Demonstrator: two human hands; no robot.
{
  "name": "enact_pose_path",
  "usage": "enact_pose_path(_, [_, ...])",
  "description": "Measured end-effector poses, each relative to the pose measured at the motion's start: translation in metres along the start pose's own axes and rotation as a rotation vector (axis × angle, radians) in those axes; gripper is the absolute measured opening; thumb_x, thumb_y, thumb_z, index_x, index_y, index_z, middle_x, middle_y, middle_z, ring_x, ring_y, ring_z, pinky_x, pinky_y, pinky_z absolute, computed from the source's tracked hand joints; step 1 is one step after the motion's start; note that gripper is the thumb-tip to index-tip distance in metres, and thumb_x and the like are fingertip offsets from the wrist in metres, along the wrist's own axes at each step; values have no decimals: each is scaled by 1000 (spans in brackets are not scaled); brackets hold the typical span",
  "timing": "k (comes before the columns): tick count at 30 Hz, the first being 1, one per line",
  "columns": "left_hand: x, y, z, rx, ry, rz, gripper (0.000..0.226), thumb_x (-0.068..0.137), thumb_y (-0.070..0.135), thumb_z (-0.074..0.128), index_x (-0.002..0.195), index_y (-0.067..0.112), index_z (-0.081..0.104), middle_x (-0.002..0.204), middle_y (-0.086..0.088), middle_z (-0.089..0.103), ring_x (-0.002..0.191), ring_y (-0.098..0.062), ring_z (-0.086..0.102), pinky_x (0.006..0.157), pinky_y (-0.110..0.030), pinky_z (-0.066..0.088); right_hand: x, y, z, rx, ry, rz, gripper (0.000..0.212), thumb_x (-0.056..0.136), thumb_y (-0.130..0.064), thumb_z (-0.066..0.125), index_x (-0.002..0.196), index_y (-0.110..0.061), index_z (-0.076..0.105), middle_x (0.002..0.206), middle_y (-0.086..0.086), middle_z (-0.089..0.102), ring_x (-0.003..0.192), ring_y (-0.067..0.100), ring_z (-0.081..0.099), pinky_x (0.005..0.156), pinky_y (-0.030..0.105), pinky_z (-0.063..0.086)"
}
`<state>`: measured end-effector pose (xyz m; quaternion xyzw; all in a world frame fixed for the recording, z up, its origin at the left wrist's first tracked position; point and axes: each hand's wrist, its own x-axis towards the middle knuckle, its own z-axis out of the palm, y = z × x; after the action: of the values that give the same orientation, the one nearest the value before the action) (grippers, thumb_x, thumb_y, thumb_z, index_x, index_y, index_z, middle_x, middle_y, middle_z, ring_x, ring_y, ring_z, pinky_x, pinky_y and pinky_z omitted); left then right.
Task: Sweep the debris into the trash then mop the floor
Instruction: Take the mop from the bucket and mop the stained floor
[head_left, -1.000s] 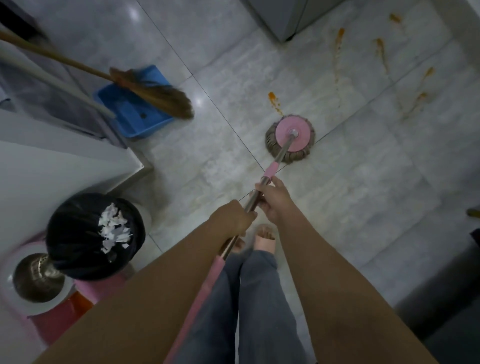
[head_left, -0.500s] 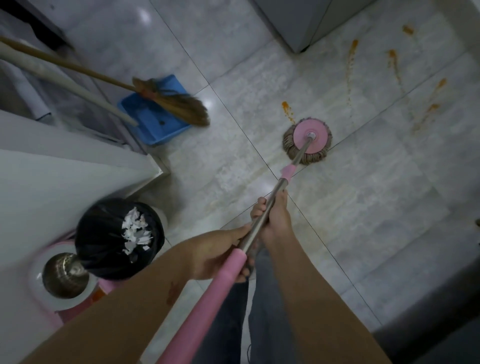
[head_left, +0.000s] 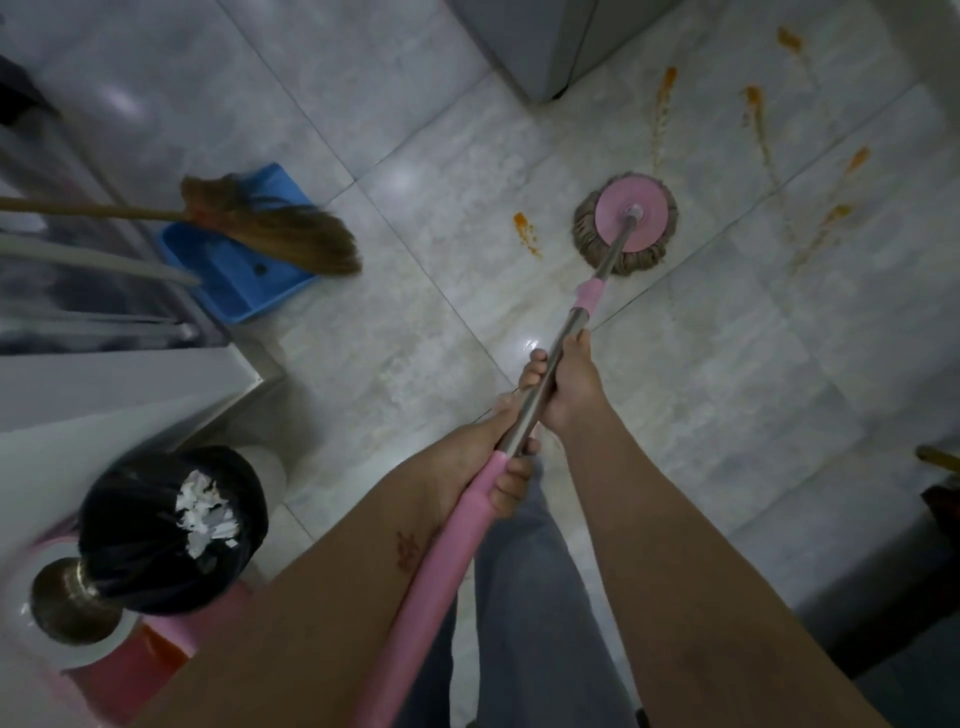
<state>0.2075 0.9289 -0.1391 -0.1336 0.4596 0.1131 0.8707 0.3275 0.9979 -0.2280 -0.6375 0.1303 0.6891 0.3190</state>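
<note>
left hand (head_left: 485, 449) curls round the mop handle (head_left: 573, 321) right where the pink foam grip meets the bare steel. my right hand (head_left: 569, 387) wraps the steel just ahead of it. both are clamped tight on the pole, close together, and my grey trousers (head_left: 530, 597) show under my arms.

far left and low sits a pink and white bucket (head_left: 114, 680) with a steel spinner in it. the trash bin (head_left: 135, 525), lined with a black bag, stands right against it, and white paper scraps (head_left: 205, 512) lie in the bag's mouth. above that a white counter (head_left: 78, 395) ends in a corner.

further up, the broom (head_left: 291, 234) reaches in from the left edge, its bristles lying across the blue dustpan (head_left: 244, 280) on the floor (head_left: 727, 364).

moving right, a small orange smear (head_left: 524, 231) marks the tile just left of the mop head (head_left: 608, 218). that head lies flat on the floor out ahead of me, pink disc up, brownish strands fringing it. the corner of a grey cabinet (head_left: 545, 41) stands beyond it.

to the right, several orange streaks (head_left: 756, 104) run across the pale tiles, apart from the mop head.
</note>
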Motion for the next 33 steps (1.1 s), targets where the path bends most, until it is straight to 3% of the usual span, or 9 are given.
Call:
enact_pose_path(6, [41, 66, 65, 31, 57, 4, 50, 94, 57, 42, 78, 11, 51, 47, 3, 45, 31, -7, 39, 30, -13, 31, 39, -94, 18, -122, 106, -104, 50, 106, -34, 28, 152, -45, 12, 62, 1, 34, 34, 8, 35, 36, 15, 34])
enact_pose_path(11, [44, 79, 64, 55, 74, 8, 49, 95, 56, 43, 78, 11, 51, 48, 3, 45, 32, -7, 40, 30, -13, 32, 51, -101, 29, -202, 145, -129, 46, 104, -31, 25, 150, -33, 22, 61, 2, 33, 33, 9, 33, 35, 15, 32])
enact_pose_path(21, [-48, -1, -35, 43, 166, 42, 50, 95, 55, 45, 74, 11, 55, 48, 1, 46, 32, -9, 42, 30, -15, 35, -10, 49, 52, -272, 69, -45, 43, 104, -32, 25, 147, -43, 25, 60, 1, 35, 35, 9, 34, 36, 16, 33])
enact_pose_path(27, [-128, -61, -104, 22, 255, 9, 47, 89, 57, 52, 81, 10, 54, 52, -1, 45, 34, -10, 40, 32, -16, 34, -66, 163, 69, -235, -4, 86, 42, 102, -45, 29, 144, -47, 25, 58, 0, 36, 41, 12, 35, 44, 21, 35])
enact_pose_path(33, [-133, -54, -117, 103, 323, -2, 47, 89, 58, 53, 85, 11, 52, 52, -1, 47, 34, -11, 39, 33, -17, 34, -63, 174, 79, -192, -31, 99, 38, 97, -57, 33, 134, -49, 34, 61, 0, 39, 43, 13, 38, 47, 21, 37])
